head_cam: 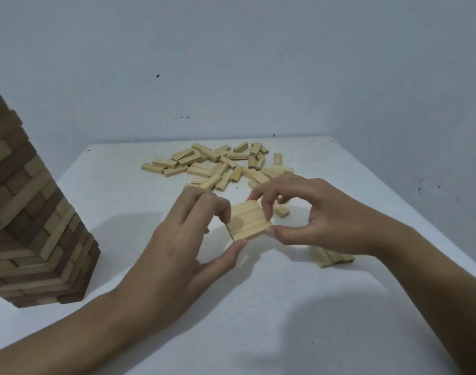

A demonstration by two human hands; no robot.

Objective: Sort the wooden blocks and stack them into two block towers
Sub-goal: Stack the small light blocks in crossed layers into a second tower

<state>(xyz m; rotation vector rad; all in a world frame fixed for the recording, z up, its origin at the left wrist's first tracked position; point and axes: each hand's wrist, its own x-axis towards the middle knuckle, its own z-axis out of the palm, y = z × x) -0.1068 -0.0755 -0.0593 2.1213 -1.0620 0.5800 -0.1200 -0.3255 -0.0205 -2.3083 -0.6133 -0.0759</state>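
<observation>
1. Fingers (220, 209) of the left hand (177, 239) pinch the left edge of a flat set of three light blocks (249, 220), with the thumb (226, 255) under its near corner.
2. Fingers (266, 207) of the right hand (320, 215) curl over the far right edge of the same set, and the right thumb (277, 232) presses its near right corner.
3. Both hands hold the set above the white surface (258, 307), the three blocks lying side by side and tilted slightly.
4. A tall tower (34, 226) of mixed dark and light blocks stands at the left edge of the surface, well apart from the hands.
5. A loose pile of light blocks (218, 163) lies scattered at the far side of the surface, beyond both hands.
6. One single light block (281, 211) lies on the surface just behind the held set, partly hidden by the right hand's fingers.
7. A low group of light blocks (331, 259) rests on the surface under the right wrist; the arm hides most of it, so how many layers it has cannot be told.
8. Behind the surface rises a plain pale wall (231, 63) with a few small dark marks.
</observation>
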